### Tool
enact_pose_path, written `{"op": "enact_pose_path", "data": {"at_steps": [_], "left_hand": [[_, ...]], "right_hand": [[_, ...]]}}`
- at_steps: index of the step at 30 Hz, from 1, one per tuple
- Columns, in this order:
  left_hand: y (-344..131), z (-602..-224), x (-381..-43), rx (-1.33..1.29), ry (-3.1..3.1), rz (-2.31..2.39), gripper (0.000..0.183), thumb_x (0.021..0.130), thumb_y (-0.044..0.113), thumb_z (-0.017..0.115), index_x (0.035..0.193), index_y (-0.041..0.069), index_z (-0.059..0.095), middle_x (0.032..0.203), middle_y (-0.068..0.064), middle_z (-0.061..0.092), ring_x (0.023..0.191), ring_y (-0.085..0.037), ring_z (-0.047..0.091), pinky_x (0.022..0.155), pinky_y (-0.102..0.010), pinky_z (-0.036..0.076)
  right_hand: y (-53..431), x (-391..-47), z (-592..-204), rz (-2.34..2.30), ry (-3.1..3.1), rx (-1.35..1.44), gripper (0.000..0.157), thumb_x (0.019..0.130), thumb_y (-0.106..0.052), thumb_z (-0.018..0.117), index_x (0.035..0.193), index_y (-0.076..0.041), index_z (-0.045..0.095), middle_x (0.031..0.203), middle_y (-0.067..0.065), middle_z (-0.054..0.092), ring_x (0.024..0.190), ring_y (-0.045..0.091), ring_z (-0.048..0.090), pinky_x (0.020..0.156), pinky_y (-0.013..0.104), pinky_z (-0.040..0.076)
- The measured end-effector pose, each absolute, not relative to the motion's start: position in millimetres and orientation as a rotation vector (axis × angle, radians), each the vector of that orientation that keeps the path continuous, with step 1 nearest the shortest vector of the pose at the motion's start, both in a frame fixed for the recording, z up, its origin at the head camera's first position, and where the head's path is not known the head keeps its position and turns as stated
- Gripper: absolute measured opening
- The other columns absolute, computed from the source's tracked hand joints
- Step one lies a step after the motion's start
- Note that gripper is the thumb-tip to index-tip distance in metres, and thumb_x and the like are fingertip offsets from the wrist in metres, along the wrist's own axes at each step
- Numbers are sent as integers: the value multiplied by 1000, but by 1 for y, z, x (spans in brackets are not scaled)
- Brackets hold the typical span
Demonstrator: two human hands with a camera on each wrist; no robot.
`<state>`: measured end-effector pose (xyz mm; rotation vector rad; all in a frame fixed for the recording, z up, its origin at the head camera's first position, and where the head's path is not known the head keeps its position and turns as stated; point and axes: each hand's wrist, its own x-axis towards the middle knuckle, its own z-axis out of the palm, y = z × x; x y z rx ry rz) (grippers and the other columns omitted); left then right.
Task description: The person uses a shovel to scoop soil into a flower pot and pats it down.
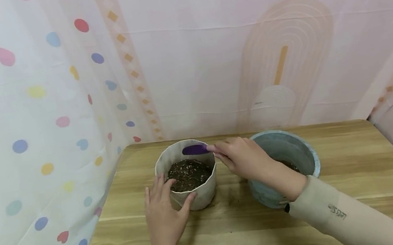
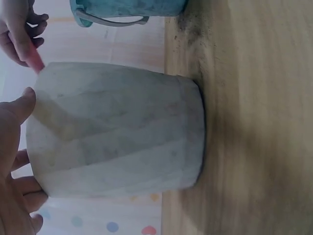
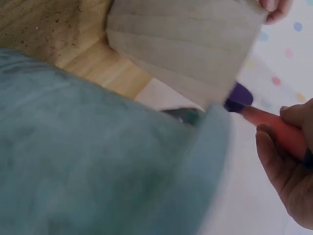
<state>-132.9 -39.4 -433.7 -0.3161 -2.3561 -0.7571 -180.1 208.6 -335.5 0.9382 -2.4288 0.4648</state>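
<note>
A small trowel with a purple blade and a pinkish-red handle is gripped by my right hand. Its blade lies over the far right part of a whitish pot, above the dark, speckled soil inside. My left hand is at the near left of this pot, fingers spread and fairly straight, fingertips right at the rim. The left thumb stands well apart from those fingers, near the rim too. Beside the pot, under my right forearm, stands a blue-green bucket.
Dark soil shows low inside the bucket, partly hidden by my right arm. A handle hangs on the bucket's side. Crumbs of soil lie on the wooden table between the containers. Patterned curtains rise behind and to the left.
</note>
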Motion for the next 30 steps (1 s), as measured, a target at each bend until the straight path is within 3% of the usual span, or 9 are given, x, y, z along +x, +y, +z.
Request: {"op": "enact_pose_path", "data": {"at_steps": [1,4,7,11,15,18,21,26,30], "left_hand": [[-39,-433,-134,-321,-2355,-750,68,76,47,86,120,1,64,140,-28,56,136,-43,48,119,-61,21],[-34,-429,-137,-356,-2352,-743,68,76,49,85,121,2,64,140,-28,56,135,-42,49,118,-62,19],[-25,-423,-142,-455,-2330,-760,65,77,44,86,121,2,63,140,-28,56,134,-42,50,117,-64,20],[-6,-415,-142,-606,-2249,-818,57,76,31,89,118,3,63,141,-24,55,134,-43,49,117,-58,29],[20,-410,-134,-671,-2191,-938,45,79,25,87,114,5,66,143,-17,56,135,-38,50,116,-52,34],[39,-407,-127,-730,-2260,-992,44,83,31,83,116,7,67,146,-16,54,135,-37,50,113,-54,37],[56,-407,-127,-813,-2421,-1004,50,87,42,78,125,12,67,152,-18,47,136,-39,48,110,-57,40],[73,-414,-132,-894,-2643,-1018,53,89,51,74,131,19,67,157,-26,37,136,-44,47,106,-58,44],[77,-419,-133,-878,-2682,-1012,47,91,50,72,128,22,68,157,-28,36,130,-46,52,103,-58,46]], "right_hand": [[214,-178,-333,490,-2417,933,6,97,-11,69,97,-5,71,76,7,69,62,21,65,56,36,53],[234,-169,-317,640,-2423,921,19,97,-10,68,114,-5,75,92,11,75,60,14,60,58,32,53],[265,-156,-294,792,-2557,820,29,99,-13,66,127,-8,71,94,9,77,53,9,54,50,28,50],[313,-134,-265,830,-2695,685,22,100,-18,65,118,-9,74,76,-8,72,47,3,47,41,25,42],[353,-121,-259,764,-2754,700,16,100,-17,66,110,-16,78,82,-16,74,48,0,43,47,23,43],[362,-123,-272,676,-2795,757,18,98,-12,68,112,-12,78,94,-9,78,47,-1,38,49,23,42],[357,-132,-295,512,-2811,782,18,94,-5,70,111,-4,76,98,2,78,51,0,43,52,24,43],[341,-146,-337,311,-2756,766,3,91,-2,73,93,-3,73,78,7,71,56,15,59,52,33,48],[335,-149,-353,238,-2694,826,4,90,-3,75,88,-6,72,72,5,65,58,19,62,51,34,50]]}}
